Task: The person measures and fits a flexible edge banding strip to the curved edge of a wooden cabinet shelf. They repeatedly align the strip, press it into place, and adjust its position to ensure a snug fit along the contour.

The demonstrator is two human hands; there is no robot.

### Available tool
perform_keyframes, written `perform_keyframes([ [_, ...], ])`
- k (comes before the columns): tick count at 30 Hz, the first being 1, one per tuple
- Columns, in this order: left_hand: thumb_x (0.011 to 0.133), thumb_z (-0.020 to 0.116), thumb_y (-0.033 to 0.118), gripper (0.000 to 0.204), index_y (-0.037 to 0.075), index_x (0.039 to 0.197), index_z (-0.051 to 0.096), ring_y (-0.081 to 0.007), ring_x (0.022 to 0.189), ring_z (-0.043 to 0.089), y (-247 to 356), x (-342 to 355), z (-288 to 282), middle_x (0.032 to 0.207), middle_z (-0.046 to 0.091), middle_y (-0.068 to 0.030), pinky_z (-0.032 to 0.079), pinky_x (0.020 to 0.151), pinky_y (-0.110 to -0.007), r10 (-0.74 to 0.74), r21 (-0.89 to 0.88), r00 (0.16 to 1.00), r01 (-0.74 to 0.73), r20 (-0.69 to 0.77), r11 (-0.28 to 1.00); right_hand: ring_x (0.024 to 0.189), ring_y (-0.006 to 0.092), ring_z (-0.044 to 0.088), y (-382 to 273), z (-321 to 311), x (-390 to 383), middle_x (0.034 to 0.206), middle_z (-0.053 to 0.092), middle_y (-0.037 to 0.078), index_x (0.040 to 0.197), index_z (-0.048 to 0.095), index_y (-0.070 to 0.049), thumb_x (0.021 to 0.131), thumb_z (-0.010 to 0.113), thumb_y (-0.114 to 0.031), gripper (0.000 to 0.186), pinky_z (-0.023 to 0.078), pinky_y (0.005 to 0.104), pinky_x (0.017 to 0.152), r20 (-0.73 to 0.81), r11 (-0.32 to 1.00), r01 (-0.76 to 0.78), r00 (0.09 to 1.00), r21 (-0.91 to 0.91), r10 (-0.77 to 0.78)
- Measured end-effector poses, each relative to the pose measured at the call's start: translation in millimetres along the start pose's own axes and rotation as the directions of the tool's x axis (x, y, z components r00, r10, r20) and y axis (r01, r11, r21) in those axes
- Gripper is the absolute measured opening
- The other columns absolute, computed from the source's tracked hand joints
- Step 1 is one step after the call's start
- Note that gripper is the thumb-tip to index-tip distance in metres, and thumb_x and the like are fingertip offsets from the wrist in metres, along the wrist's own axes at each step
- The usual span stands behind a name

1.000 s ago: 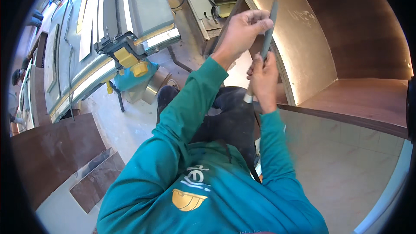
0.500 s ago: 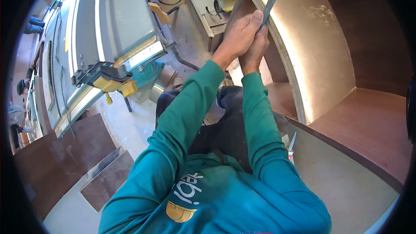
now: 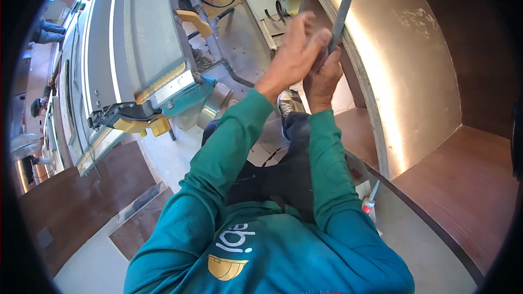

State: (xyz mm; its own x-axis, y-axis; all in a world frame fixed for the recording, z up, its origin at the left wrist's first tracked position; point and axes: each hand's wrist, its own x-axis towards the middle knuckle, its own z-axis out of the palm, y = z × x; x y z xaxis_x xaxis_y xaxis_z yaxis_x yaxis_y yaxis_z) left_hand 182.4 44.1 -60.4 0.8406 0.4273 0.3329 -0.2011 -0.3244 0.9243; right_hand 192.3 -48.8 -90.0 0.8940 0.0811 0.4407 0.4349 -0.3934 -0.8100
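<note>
Head view: both hands meet high up, beside the pale curved panel (image 3: pixel 403 71). The left hand (image 3: pixel 294 54) and right hand (image 3: pixel 322 76) have their fingers wrapped shut around the lower end of a flat grey file (image 3: pixel 341 13), which rises tilted above them, close to the panel's edge. A saw (image 3: pixel 136 71) stands left; a glue tube (image 3: pixel 370 198) lies below right.

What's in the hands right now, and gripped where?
A flat grey metal file. Both hands close on its lower end: the right hand wraps the bottom and the left hand clasps beside it. The upper length sticks up free.
</note>
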Motion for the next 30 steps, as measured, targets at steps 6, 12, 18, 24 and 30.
perform_keyframes([
  [6, 0.093, 0.075, 0.019, 0.043, 0.001, 0.131, 0.065, -0.0179, 0.104, 0.068, 130, 90, -36, 0.111, 0.073, -0.0125, 0.054, 0.089, -0.033, 0.19, 0.237, 0.957, -0.241, 0.218, 0.941, 0.069, 0.049, 0.062, -12, 7, 21, 0.074, 0.062, 0.027, 0.096, 0.054, 0.001, 0.105, 0.057, -0.018, 0.021, 0.046, 0.0527, 0.058, -0.122, 0.997, 0.053, 0.991, 0.049, -0.047],
  [12, 0.09, 0.075, 0.018, 0.026, 0.0, 0.108, 0.075, -0.0169, 0.083, 0.068, 146, 118, -51, 0.092, 0.074, -0.01, 0.053, 0.075, -0.031, 0.182, 0.27, 0.942, -0.26, 0.282, 0.927, 0.069, 0.0469, 0.062, -12, 24, 33, 0.076, 0.063, 0.023, 0.1, 0.057, 0.0, 0.106, 0.056, -0.019, 0.021, 0.047, 0.0501, 0.061, -0.183, 0.987, 0.156, 0.972, 0.033, -0.148],
  [18, 0.091, 0.073, 0.015, 0.022, -0.002, 0.106, 0.074, -0.014, 0.083, 0.067, 134, 124, -35, 0.086, 0.073, -0.0085, 0.054, 0.076, -0.03, 0.32, 0.249, 0.916, -0.377, 0.243, 0.892, 0.058, 0.0322, 0.055, 0, 21, 32, 0.067, 0.057, 0.014, 0.091, 0.059, 0.0, 0.105, 0.06, -0.025, 0.029, 0.045, 0.0429, 0.058, 0.094, 0.926, -0.138, 0.989, 0.35, 0.112],
  [24, 0.092, 0.072, 0.013, 0.024, -0.003, 0.111, 0.073, -0.0132, 0.083, 0.067, 198, 130, -40, 0.09, 0.073, -0.0064, 0.054, 0.076, -0.028, -0.181, 0.111, 0.958, 0.159, 0.223, 0.981, 0.057, 0.0335, 0.056, -13, 36, 43, 0.063, 0.056, 0.014, 0.085, 0.061, -0.001, 0.106, 0.059, -0.03, 0.036, 0.045, 0.0436, 0.058, -0.036, 0.96, -0.018, 0.999, 0.28, 0.029],
  [30, 0.09, 0.073, 0.012, 0.025, -0.001, 0.111, 0.074, -0.0149, 0.082, 0.069, 120, 124, -41, 0.091, 0.074, -0.0101, 0.054, 0.075, -0.029, 0.381, 0.409, 0.904, -0.427, 0.193, 0.806, 0.063, 0.0437, 0.062, 12, 54, 34, 0.067, 0.062, 0.021, 0.084, 0.062, -0.001, 0.105, 0.06, -0.027, 0.034, 0.047, 0.0504, 0.057, -0.104, 0.996, 0.077, 0.992, 0.044, -0.072],
])
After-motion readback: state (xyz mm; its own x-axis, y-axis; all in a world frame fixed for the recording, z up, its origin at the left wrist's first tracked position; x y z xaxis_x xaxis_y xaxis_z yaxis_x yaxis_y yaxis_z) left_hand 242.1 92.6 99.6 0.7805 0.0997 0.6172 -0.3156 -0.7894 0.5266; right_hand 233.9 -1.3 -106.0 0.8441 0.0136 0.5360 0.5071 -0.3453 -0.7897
